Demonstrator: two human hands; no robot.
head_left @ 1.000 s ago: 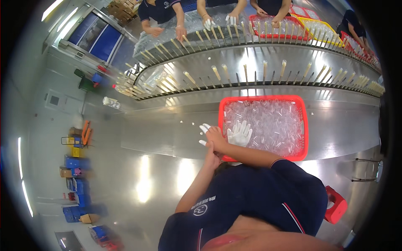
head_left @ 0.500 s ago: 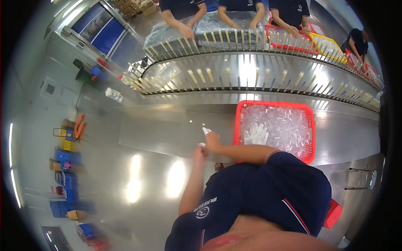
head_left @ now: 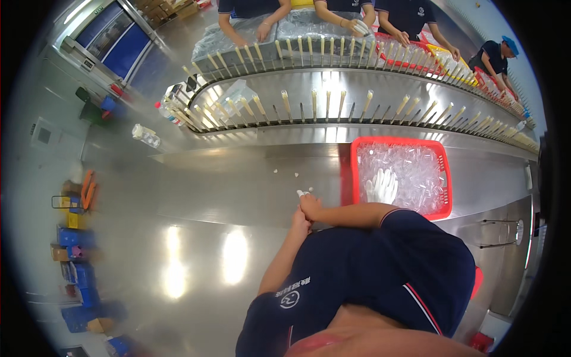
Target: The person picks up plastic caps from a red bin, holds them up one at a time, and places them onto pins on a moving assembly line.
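Observation:
Both hands meet over the near edge of the metal table, left of the red basket. My right hand (head_left: 311,206) is closed, its fingers curled against my left hand (head_left: 300,220). Most of the left hand's fingers are hidden behind the right. A small white piece (head_left: 301,193), resembling a finger cot, shows at the top of the joined hands; which finger it covers, I cannot tell. Small white bits (head_left: 296,175) lie on the table just beyond. White gloves (head_left: 382,185) rest on clear plastic tubes (head_left: 410,166) in the red basket (head_left: 448,178).
Behind the table edge runs a looping conveyor (head_left: 267,125) with upright pins, many carrying pale brush-like pieces. Several co-workers stand across it by grey plastic-lined bins (head_left: 235,35) and a yellow basket (head_left: 446,56). At the left end are a bottle (head_left: 168,112) and a white packet (head_left: 146,135).
My hands have come together, the right closing against the left. The view has shifted slightly. Across the conveyor, the middle co-worker's hand has risen with something white, like a glove.

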